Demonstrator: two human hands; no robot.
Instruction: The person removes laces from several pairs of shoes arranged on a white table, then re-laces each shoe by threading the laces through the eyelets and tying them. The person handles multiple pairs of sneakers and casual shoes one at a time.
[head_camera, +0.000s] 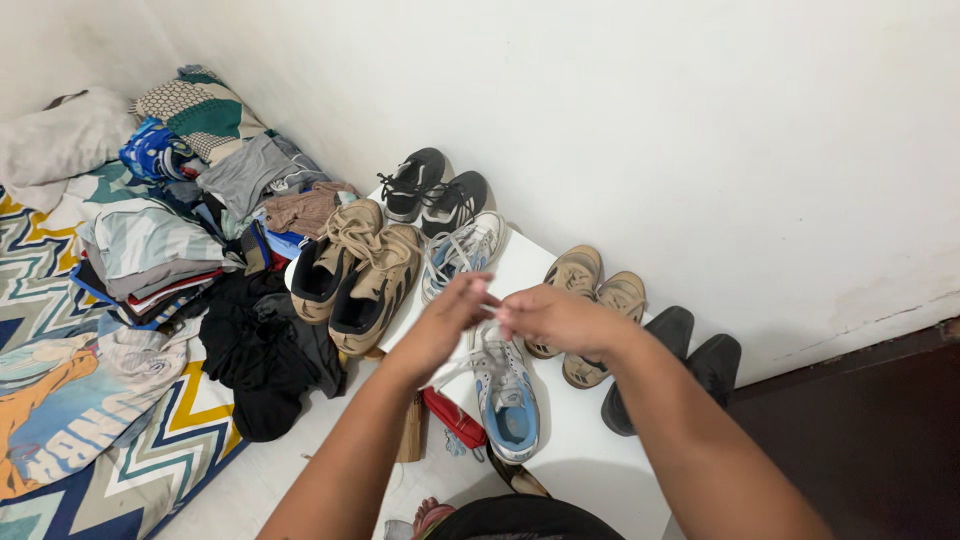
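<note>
A white and blue sneaker (508, 400) lies on a white low table (575, 455) right below my hands. My left hand (447, 318) and my right hand (545, 315) meet just above it, each pinching a white lace (487, 301) of that shoe. Its partner, another white and blue sneaker (458, 253), stands farther back on the table.
Tan sneakers (355, 270) and black sneakers (432, 187) stand at the table's left and far end; beige shoes (590, 290) and black shoes (690, 350) sit to the right by the white wall. Piled clothes (200, 230) cover a patterned mattress (120, 470) on the left. A red object (452, 416) lies under the table.
</note>
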